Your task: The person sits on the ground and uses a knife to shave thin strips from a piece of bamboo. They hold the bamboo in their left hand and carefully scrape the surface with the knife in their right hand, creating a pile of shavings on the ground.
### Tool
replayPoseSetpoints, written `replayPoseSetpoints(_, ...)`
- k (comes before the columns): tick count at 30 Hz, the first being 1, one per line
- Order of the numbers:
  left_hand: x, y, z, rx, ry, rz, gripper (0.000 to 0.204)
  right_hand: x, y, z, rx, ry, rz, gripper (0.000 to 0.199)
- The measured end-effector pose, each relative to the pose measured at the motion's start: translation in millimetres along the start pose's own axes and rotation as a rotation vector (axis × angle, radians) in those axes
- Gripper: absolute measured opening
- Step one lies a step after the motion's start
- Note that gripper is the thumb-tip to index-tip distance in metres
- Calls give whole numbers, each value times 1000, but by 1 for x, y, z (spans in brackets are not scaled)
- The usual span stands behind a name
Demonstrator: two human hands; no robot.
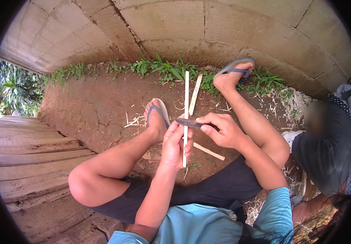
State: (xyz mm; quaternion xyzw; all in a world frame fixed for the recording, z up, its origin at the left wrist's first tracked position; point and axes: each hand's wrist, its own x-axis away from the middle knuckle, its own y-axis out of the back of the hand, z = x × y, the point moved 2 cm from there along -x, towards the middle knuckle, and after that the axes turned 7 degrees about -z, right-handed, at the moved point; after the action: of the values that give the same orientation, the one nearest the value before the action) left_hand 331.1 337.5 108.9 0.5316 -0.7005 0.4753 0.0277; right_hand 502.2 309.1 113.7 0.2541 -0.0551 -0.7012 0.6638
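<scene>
A long, pale wooden stick (186, 93) stands nearly lengthwise in front of me, with my left hand (174, 144) wrapped round its lower part. My right hand (222, 129) grips the handle of a knife, and its dark blade (187, 122) lies across the stick just above my left fingers. The left thumb is close to the blade's tip. On the ground beyond my hands lies another pale wood strip (196, 94), and a shorter strip (209, 151) lies below my right hand.
Wood shavings (133, 121) are scattered on the brown soil. A block wall (167, 24) with weeds (171, 69) along its foot runs across the far side. Wooden planks (33, 162) are at the left. At the right sits another person in dark clothes (326, 150), close to my right knee.
</scene>
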Motion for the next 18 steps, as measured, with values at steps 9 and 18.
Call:
replayPoseSetpoints(9, -4, 4, 1, 16, -39, -84, 35, 0, 1, -1, -69, -89, -84, 27)
replayPoseSetpoints(18, -4, 6, 0, -23, -61, -77, 38, 2, 1, -16, -250, -347, -240, 29)
